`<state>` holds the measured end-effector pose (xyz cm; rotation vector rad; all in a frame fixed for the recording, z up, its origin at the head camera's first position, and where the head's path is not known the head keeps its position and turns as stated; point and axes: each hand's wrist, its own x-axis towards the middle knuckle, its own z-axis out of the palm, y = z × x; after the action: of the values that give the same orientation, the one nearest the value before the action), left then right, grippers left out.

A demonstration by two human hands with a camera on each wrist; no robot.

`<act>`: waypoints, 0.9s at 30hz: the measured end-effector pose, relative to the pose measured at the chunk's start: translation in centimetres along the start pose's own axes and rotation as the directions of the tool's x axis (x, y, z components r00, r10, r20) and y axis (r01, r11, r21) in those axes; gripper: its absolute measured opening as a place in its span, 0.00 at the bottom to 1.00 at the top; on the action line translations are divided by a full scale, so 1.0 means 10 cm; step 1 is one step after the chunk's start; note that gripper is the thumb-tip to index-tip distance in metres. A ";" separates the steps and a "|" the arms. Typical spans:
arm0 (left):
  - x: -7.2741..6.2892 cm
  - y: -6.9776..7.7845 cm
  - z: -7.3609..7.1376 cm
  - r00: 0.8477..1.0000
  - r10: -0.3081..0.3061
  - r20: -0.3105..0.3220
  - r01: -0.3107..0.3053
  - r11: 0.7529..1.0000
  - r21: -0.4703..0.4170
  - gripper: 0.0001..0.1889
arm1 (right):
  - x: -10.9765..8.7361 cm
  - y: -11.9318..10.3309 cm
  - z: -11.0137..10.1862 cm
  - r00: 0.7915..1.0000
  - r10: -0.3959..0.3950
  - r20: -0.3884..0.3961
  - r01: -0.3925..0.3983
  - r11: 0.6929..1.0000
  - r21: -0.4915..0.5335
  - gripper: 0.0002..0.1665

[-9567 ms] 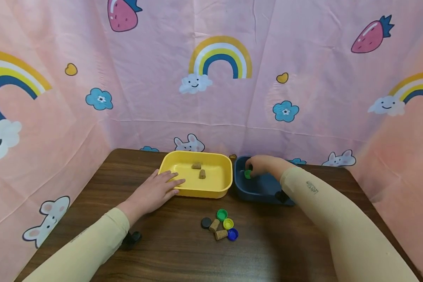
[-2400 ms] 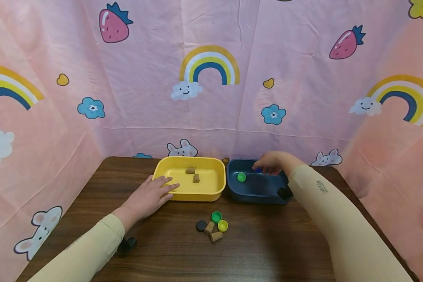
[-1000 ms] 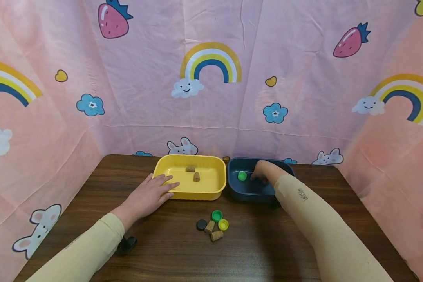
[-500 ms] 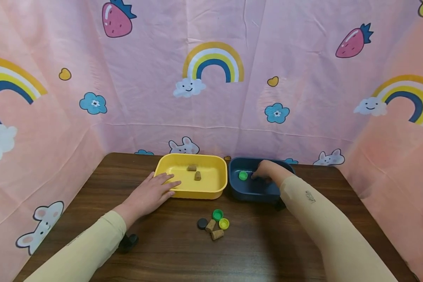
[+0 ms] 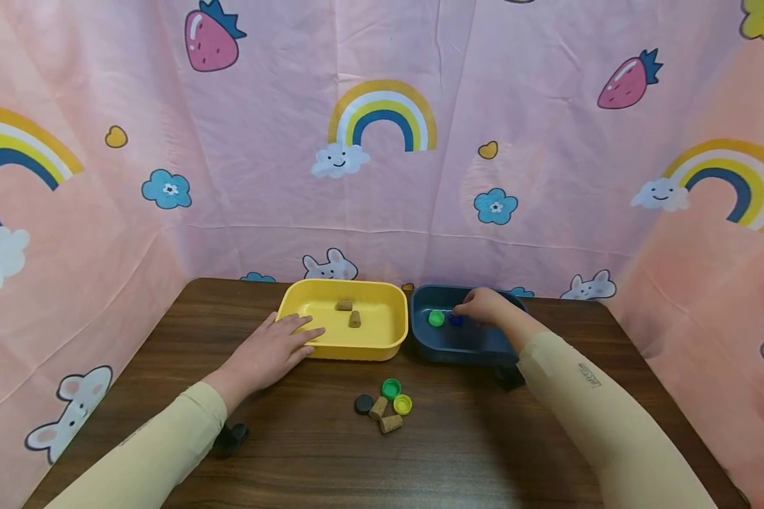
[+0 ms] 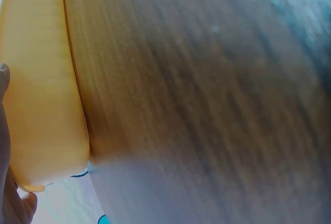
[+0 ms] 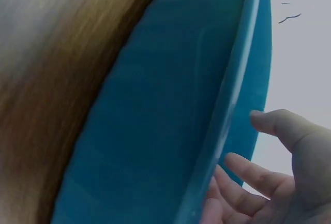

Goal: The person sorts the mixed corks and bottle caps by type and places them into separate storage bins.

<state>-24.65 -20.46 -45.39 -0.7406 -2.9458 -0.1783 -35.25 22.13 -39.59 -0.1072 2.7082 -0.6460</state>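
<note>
My left hand (image 5: pixel 270 353) lies with fingers spread over the front left rim of a yellow tub (image 5: pixel 369 351). Two cork stoppers, one cork (image 5: pixel 344 305) behind the other cork (image 5: pixel 354 319), lie inside that tub. Over the dark blue tub (image 5: pixel 452 355) hovers my right hand (image 5: pixel 489 309). Its thumb and fingers stand apart with nothing between them in the right wrist view, beside the tub's rim (image 7: pixel 235 84). Below its fingertips a blue bottle cap (image 5: pixel 456 320) rests on the tub floor, just right of a green bottle cap (image 5: pixel 436 318).
In front of the tubs is a small cluster on the wooden table (image 5: pixel 305 452): a black cap (image 5: pixel 363 404), a green cap (image 5: pixel 391 388), a yellow cap (image 5: pixel 402 404) and two corks, one (image 5: pixel 378 408) behind the other (image 5: pixel 391 424). A patterned cloth (image 5: pixel 261 141) hangs behind.
My right hand carried the blue cap into the dark blue tub, let go of it beside the green cap and drew slightly up and back. My left hand has stayed on the yellow tub.
</note>
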 end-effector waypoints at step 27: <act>0.00 0.01 0.04 1.000 0.010 -0.022 -0.011 1.000 -0.010 0.24 | -0.98 -0.07 0.31 0.928 -0.162 -0.335 0.277 0.902 0.330 0.19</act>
<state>-24.67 -20.34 -45.76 -0.7507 -2.9222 -0.1997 -24.98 21.73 -38.72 -0.2427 2.8184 -1.3353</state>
